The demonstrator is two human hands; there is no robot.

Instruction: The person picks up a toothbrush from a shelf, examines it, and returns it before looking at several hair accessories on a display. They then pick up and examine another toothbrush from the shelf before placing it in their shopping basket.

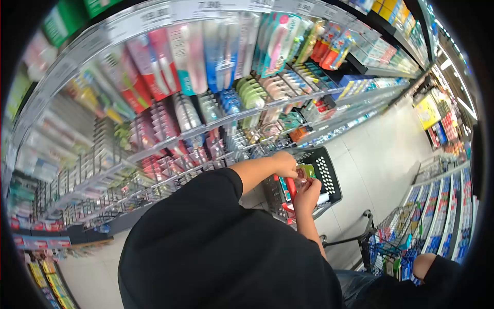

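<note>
My left hand (284, 165) is closed, its fingers curled in at one side of a small clear-and-green package (307, 171). From the other side my right hand (307, 195) grips the same package, thumb and fingers together. Both hands are over a dark grey shopping basket (331, 177) with perforated walls. Its red handle (292, 188) rises between my forearms, close to the right hand. Inside the basket, partly hidden by my hands, are a white item (323, 199) and a teal-and-white box (284, 188).
Shelving with hanging toothbrush packs (218, 56) and price labels curves along my left and front. A tiled aisle floor (360, 149) runs ahead. At lower right, a wire shopping cart (396, 232) with goods stands beside another person's arm (424, 265) and more shelves (442, 206).
</note>
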